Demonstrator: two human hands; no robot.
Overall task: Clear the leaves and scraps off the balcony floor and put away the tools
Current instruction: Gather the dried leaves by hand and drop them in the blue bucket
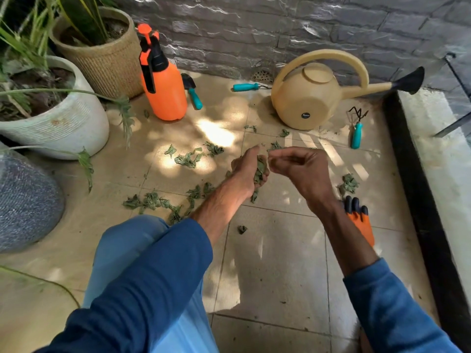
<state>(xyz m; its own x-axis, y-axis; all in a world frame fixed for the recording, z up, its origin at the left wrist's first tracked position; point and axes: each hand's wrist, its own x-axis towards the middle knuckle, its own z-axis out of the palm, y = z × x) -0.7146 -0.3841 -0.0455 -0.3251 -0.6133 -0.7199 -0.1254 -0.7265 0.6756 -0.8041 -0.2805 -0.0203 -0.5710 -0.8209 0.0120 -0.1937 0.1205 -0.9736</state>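
Leaves [153, 202] form a long strip on the balcony floor [275, 263], running left to right, well to the front-left of the watering can [303, 103]. In front of the can, the left hand [248, 171] cups a gathered bunch [260, 171], its grip grasping it. Just beside it is the right hand [303, 171], fingers curled; I cannot tell if they pinch a scrap. A clump [349, 183] to the can's front-right lies nearest that freer hand, which is probably the easier reach.
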